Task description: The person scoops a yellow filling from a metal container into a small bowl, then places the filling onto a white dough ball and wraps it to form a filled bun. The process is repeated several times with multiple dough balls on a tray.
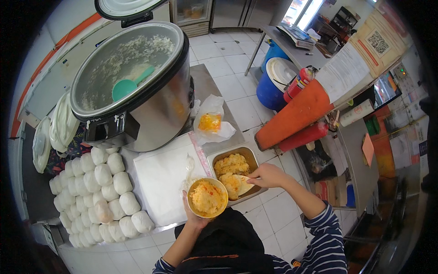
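My left hand point(198, 215) holds a round bowl point(223, 205) heaped with orange-yellow rice point(206, 198). In my right hand point(268, 176) is the handle of a pale rice paddle point(245, 186), its blade in more of the rice inside a rectangular steel pan point(255, 157). The bowl is at the pan's near left corner. Left of them lies a stack of white paper sheets point(157, 174), with a crumpled clear plastic bag point(189, 164) on it. Behind the pan, an orange-yellow item point(209, 122) sits in an opened white wrapper point(224, 135).
Many white wrapped bundles point(102, 174) are piled at the left. A large rice cooker point(160, 113) stands behind the paper, its lid point(128, 7) raised, a green ladle point(125, 89) inside. Right are a blue barrel point(270, 89), a fire extinguisher point(297, 84) and an orange post point(294, 116).
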A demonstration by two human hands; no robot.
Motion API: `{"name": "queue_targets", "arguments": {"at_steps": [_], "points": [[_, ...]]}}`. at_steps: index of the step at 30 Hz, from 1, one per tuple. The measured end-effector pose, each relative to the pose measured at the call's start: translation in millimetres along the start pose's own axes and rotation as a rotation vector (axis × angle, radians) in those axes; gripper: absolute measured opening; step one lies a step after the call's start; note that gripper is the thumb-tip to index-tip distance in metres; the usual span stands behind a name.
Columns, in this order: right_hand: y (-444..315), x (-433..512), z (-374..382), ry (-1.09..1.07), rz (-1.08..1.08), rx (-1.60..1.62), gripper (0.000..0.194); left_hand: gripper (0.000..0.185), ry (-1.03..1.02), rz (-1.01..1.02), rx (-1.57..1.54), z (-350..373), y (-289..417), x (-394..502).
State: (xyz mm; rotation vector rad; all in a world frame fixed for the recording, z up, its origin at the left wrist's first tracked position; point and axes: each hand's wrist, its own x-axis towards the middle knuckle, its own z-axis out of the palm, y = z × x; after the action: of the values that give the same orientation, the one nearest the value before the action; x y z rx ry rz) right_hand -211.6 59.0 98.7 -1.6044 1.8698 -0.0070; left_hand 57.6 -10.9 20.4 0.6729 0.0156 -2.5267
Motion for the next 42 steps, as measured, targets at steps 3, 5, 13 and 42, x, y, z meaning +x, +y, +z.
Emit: {"name": "queue_targets", "arguments": {"at_steps": [3, 5, 13, 42], "points": [[-0.9, -19.5, -20.5, 0.083, 0.047, 0.114, 0.025, 0.072, 0.019, 0.092, 0.231, 13.8, 2.6, -4.6], [-13.0, -32.7, -31.5, 0.250, 0.021, -0.023, 0.026, 0.067, 0.013, 0.177, 0.387, 27.0, 1.1, -6.6], [-131.5, -65.9, 13.8, 0.301, 0.190, -0.488, 0.055, 0.055, 0.077, 0.060, 0.306, 87.1, -39.1, 32.4], [-77.8, -61.2, 60.7, 0.329, 0.171, 0.212, 0.036, 0.055, -0.079, -0.282, 0.268, 74.7, 4.0, 27.4]]}}
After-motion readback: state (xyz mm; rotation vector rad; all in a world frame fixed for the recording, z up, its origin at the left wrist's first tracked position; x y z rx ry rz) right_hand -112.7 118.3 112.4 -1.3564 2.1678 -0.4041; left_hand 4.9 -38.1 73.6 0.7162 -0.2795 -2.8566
